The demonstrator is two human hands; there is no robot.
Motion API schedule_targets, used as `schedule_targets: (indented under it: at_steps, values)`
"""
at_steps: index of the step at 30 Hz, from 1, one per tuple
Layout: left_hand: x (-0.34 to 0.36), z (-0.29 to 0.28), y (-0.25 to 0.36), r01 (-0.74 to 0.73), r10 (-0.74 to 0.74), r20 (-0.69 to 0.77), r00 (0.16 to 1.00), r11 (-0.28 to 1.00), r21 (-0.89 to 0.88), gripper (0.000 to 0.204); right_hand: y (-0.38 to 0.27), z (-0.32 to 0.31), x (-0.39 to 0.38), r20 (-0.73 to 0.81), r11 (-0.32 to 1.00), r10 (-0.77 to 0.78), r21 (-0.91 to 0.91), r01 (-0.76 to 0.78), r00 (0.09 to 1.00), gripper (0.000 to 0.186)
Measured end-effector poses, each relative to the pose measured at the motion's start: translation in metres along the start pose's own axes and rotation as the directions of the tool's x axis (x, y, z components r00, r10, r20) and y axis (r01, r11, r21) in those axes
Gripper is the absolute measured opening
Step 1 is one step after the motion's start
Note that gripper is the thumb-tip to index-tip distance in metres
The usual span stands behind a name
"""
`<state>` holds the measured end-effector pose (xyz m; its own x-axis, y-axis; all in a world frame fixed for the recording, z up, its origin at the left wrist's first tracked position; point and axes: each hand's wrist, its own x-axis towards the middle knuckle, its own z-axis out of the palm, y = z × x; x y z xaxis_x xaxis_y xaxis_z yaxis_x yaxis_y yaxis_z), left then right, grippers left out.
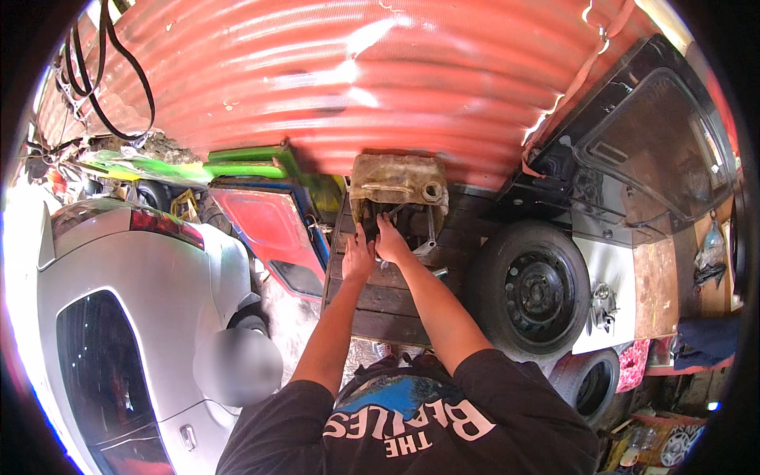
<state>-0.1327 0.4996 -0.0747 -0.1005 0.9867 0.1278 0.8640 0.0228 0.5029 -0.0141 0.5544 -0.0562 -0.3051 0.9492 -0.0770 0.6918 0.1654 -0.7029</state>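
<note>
In the head view, the left hand and right hand are reaching side by side into the dark parts below a grimy tan tank sitting on the wooden counter. Whether either hand is gripping anything is unclear. Judging by this, they are working at the mechanism, and the next move is calling for a firm hold beside the wrench.

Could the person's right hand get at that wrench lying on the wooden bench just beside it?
Probably yes. The right hand is already on the wooden bench, by the dirty tan tank, and the wrench lies close to its right with nothing visible between them.
</note>
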Motion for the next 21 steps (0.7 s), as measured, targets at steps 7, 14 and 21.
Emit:
schedule_targets:
  at_steps: [7,14,21]
  values:
    - [0.011,-0.010,0.016,0.191,-0.195,0.154,0.969,0.981,0.042,0.067,0.011,0.012,-0.008,-0.001,0.977,0.032,-0.211,-0.032,0.999,0.067]
    - [0.016,0.004,0.013,0.170,-0.170,0.076,0.982,0.985,0.013,0.069,0.053,0.027,-0.020,0.038,0.908,-0.141,-0.392,0.145,0.989,0.055]
    - [0.044,0.004,-0.014,0.195,-0.194,0.018,0.981,0.976,-0.093,0.068,0.050,0.033,-0.032,0.027,0.925,-0.173,-0.339,0.172,0.984,0.054]
